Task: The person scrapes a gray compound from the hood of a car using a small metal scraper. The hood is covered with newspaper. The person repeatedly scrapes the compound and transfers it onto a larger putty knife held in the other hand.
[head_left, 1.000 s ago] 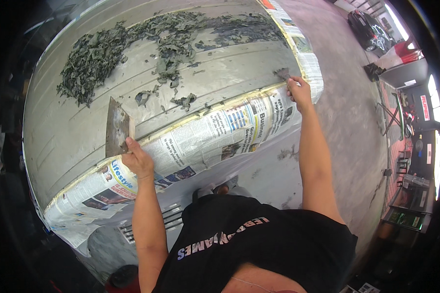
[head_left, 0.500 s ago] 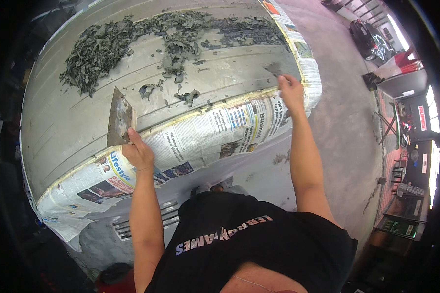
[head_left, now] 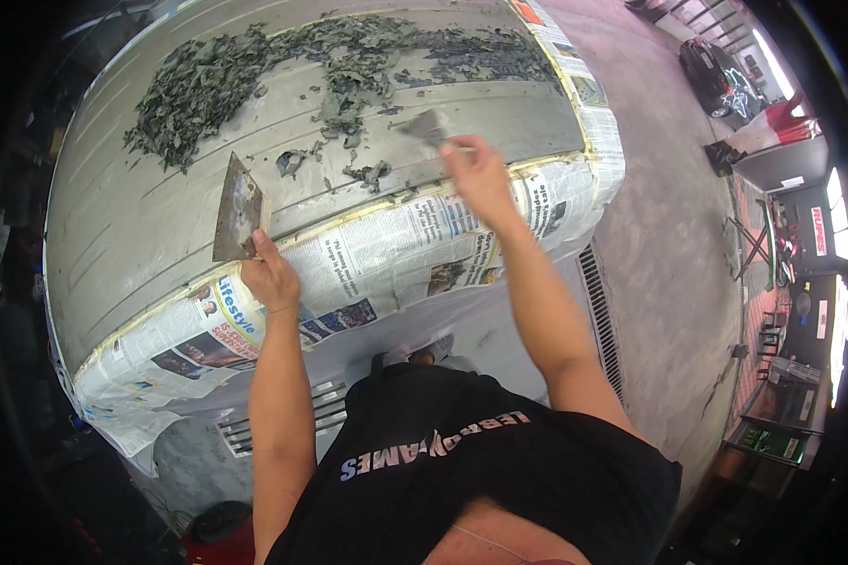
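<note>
Before me spreads a ribbed grey-beige vehicle roof (head_left: pixel 113 235), its edges masked with newspaper (head_left: pixel 386 254) and yellowish tape. Loose dark flakes of peeled paint (head_left: pixel 198 94) lie heaped at the far left and along the far middle. My left hand (head_left: pixel 271 275) is closed on a wide flat metal spreader (head_left: pixel 239 212), held upright over the near edge of the roof. In my right hand (head_left: pixel 481 184) is a scraper (head_left: pixel 424 128), blurred by motion, its blade over the roof right of the small near flakes. Whether the blade touches the surface I cannot tell.
A concrete floor (head_left: pixel 669 235) with a long drain grate (head_left: pixel 601 320) runs along the right. Another grate (head_left: pixel 301 419) lies below my left forearm. A dark car (head_left: pixel 716 80) stands at the far right, and something red and black (head_left: pixel 221 535) sits at lower left.
My right hand has swept the scraper leftward along the near side of the roof, away from its right edge. My left hand still holds the spreader in nearly the same place.
</note>
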Demonstrator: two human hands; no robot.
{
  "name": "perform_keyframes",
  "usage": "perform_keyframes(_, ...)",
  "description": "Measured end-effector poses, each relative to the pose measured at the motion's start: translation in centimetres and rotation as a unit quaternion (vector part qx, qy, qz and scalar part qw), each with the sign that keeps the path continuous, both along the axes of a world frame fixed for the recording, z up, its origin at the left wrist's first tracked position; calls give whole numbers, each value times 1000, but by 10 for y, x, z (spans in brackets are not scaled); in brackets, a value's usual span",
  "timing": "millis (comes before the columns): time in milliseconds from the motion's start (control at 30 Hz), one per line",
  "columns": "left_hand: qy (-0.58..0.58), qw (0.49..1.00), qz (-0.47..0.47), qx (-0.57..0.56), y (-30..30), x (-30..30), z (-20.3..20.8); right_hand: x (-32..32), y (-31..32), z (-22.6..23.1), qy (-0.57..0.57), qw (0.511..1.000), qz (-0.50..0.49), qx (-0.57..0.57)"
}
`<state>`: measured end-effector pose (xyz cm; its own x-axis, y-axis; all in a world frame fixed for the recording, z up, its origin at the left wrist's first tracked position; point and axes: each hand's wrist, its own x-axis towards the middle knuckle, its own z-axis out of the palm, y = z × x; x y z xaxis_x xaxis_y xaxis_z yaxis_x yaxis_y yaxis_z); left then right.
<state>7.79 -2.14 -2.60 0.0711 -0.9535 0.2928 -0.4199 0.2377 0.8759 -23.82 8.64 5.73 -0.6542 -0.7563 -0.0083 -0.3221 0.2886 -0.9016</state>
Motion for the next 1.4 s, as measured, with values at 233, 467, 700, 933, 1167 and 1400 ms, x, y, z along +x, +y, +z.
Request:
perform_keyframes(233, -8, 1000, -5, -26, 5, -6, 5, -123, 90, 5, -130, 985, -78, 77)
perform_keyframes(467, -16, 999, 3, -30, 8, -7, 15, -114, 75, -7, -109, 987, 15, 119)
perform_keyframes(700, -25, 1000, 9, -3, 8, -9, 19, 21, -24, -3, 45, 976, 167, 130)
perform_keyframes(933, 12, 997, 17, -78, 4, -8, 9, -11, -37, 27, 37, 988, 129, 72)
perform_keyframes(1167, -8, 999, 9, -35, 10, -10, 21, -61, 32, -5, 59, 977, 168, 122)
perform_keyframes(1400, -32, 996, 42, -74, 6, -12, 22, -59, 14, 15, 167, 941, 264, 130)
